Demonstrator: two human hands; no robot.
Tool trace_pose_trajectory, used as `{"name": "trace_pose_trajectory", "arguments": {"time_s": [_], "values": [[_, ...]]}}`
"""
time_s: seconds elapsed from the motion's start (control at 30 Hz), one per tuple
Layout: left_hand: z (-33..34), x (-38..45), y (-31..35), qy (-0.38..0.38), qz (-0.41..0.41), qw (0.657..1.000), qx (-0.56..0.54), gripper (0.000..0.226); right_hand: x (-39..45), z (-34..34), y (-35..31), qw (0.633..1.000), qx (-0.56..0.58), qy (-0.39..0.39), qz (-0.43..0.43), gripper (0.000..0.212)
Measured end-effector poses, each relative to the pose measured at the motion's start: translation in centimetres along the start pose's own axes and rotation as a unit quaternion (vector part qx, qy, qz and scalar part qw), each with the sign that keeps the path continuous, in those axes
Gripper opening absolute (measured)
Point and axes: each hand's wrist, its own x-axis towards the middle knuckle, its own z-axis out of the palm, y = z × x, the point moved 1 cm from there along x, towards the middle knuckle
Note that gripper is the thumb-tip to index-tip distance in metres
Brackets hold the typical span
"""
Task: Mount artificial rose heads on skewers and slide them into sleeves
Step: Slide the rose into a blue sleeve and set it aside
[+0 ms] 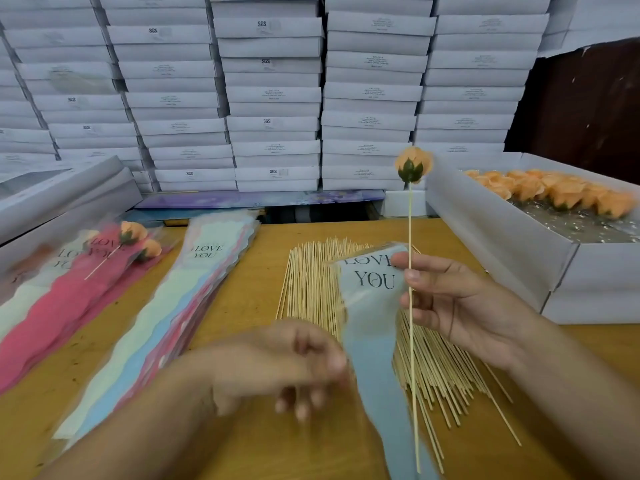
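Boxes [270, 29] marked SGS behind; left hand [294, 362] holds "LOVE YOU" sleeve [372, 306].

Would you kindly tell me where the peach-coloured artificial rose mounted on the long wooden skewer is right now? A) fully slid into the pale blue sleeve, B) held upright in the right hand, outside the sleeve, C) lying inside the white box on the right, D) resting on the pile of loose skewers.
B: the right hand pinches the long wooden skewer, with the peach-coloured artificial rose raised above it, beside the pale blue plastic sleeve held by the left hand.
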Motion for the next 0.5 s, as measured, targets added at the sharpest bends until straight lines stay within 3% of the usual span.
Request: {"name": "trace_pose_trajectory", "arguments": {"time_s": [0.1,0.2,0.27,0.37,0.43,0.5], "values": [[-1.1,0.1,0.2,0.125,0.025,0.985,-0.116,0.070,-0.1,0.4,0.6,1.000,-0.012,-0.015,0.021,0.059],[-0.6,0.4,0.4,0.156,0.044,0.959,-0.232,0.086,-0.2,1.1,1.2,0.998,-0.035,-0.034,0.049,0.063],[-0.1,0.9,0.3,0.179,0.049,0.938,-0.291,0.083,-0.3,1.5,1.7,0.995,-0.048,-0.049,0.068,0.062],[0.2,1.4,0.3,0.228,0.064,0.901,-0.364,0.057,-0.5,2.1,2.4,0.992,-0.064,-0.064,0.093,0.055],[0.0,1.5,0.1,0.257,0.073,0.886,-0.378,0.044,-0.6,2.5,2.7,0.989,-0.079,-0.067,0.109,0.045],[-0.2,1.5,-0.4,0.282,0.074,0.882,-0.369,0.045,-0.7,2.7,2.9,0.986,-0.088,-0.071,0.119,0.040]]}}
